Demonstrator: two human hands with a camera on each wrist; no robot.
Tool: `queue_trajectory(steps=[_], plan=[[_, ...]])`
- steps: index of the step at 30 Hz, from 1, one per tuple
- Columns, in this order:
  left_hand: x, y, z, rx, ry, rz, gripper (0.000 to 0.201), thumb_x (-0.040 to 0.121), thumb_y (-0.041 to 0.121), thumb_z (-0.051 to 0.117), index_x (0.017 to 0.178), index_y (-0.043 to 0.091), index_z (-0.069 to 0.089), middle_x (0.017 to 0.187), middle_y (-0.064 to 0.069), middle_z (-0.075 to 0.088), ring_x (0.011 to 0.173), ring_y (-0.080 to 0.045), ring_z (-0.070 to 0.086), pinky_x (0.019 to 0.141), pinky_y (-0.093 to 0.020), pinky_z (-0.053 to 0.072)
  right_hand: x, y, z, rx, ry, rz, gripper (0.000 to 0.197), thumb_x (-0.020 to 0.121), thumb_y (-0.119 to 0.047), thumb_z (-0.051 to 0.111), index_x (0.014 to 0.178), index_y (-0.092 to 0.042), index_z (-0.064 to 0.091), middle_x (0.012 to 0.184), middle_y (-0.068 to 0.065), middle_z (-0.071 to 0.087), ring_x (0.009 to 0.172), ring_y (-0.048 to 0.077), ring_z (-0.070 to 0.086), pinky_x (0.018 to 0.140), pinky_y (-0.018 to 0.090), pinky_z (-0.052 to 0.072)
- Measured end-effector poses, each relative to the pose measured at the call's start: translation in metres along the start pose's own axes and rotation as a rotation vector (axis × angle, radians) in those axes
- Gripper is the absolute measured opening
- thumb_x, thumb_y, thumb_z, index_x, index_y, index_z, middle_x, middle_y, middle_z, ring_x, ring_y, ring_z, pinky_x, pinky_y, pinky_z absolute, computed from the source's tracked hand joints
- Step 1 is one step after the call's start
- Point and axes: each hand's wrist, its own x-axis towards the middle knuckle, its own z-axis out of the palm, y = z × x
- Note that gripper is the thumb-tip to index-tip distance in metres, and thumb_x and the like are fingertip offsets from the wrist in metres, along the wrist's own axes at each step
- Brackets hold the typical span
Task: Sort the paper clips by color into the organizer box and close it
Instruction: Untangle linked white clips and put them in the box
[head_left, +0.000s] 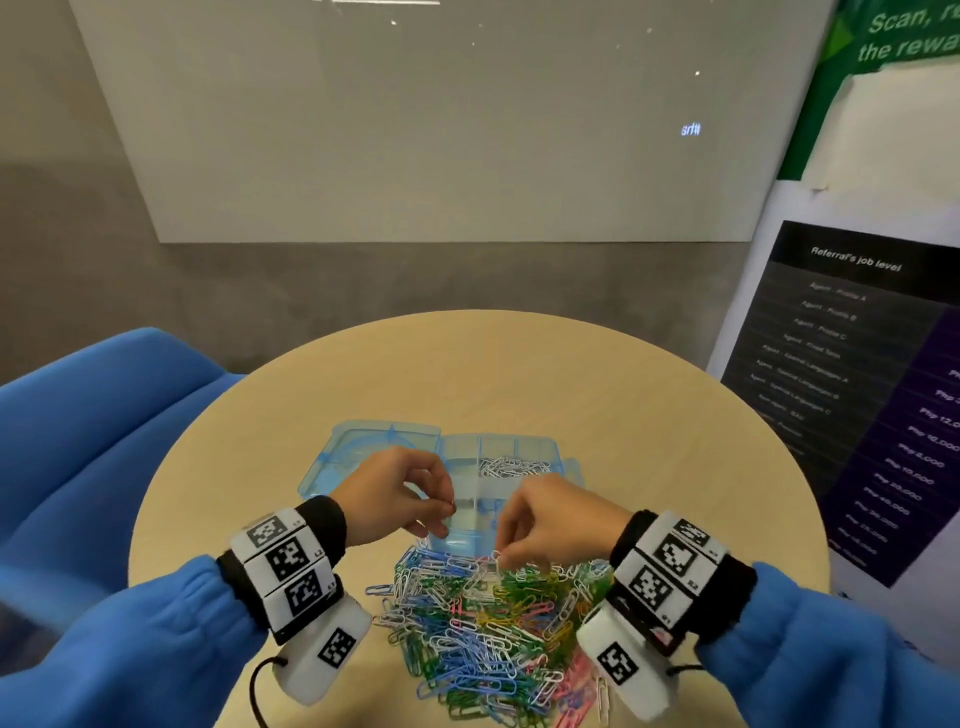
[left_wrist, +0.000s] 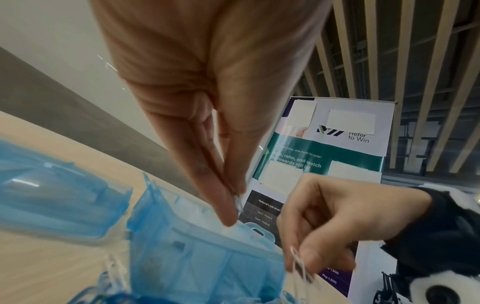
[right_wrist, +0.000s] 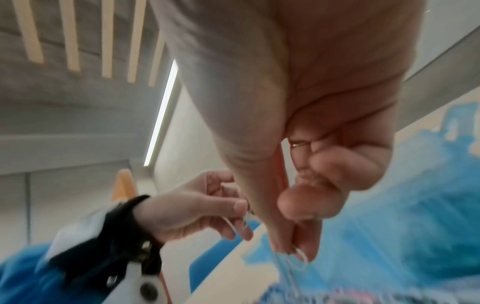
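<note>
A clear blue organizer box (head_left: 498, 452) stands open on the round table, its lid (head_left: 363, 452) folded out to the left. One far compartment holds white paper clips (head_left: 511, 466). In front of the box lies a big pile of mixed coloured clips (head_left: 488, 623). My left hand (head_left: 447, 512) hovers over the box's near left part and pinches a white clip (left_wrist: 237, 202) between thumb and fingers. My right hand (head_left: 501, 558) is at the pile's far edge, beside the box front, and pinches a white clip (right_wrist: 300, 260) that hangs from its fingertips.
The round wooden table (head_left: 519, 374) ends close to the pile at the front. A blue upholstered chair (head_left: 104, 415) stands at the left. A banner stand (head_left: 857, 364) rises at the table's right edge, with a wall panel behind.
</note>
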Motion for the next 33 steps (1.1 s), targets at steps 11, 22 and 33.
queue_trajectory(steps=[11,22,33], plan=[[0.089,0.043,0.01,-0.06,0.171,0.072,0.017,0.084,0.001,0.071,0.096,0.001,0.059,0.082,-0.02,0.072,0.057,-0.016,0.069,0.056,-0.024,0.057,0.034,0.028,-0.059,0.308,0.422,0.178,0.006,0.087,-0.007,0.062,0.083,-0.007,0.067,0.073,0.004,0.066,0.056,0.009,0.06,0.046,0.018,0.044],[0.084,0.028,0.002,0.418,-0.095,0.08,0.044,0.095,0.024,0.059,0.138,0.017,0.051,0.133,-0.001,0.06,0.116,-0.015,0.06,0.102,-0.03,0.045,0.027,0.056,-0.065,0.056,0.435,0.172,0.019,0.09,-0.02,0.065,0.107,-0.016,0.072,0.09,-0.004,0.07,0.078,0.007,0.063,0.066,0.019,0.05],[-0.029,0.001,-0.016,0.698,-0.293,-0.032,0.037,0.091,0.04,0.063,0.126,0.032,0.057,0.113,0.017,0.062,0.09,-0.006,0.064,0.081,-0.024,0.05,-0.057,0.049,-0.012,-0.191,0.117,-0.033,0.015,0.09,-0.032,0.066,0.101,-0.027,0.074,0.093,-0.014,0.071,0.081,0.001,0.063,0.066,0.011,0.046]])
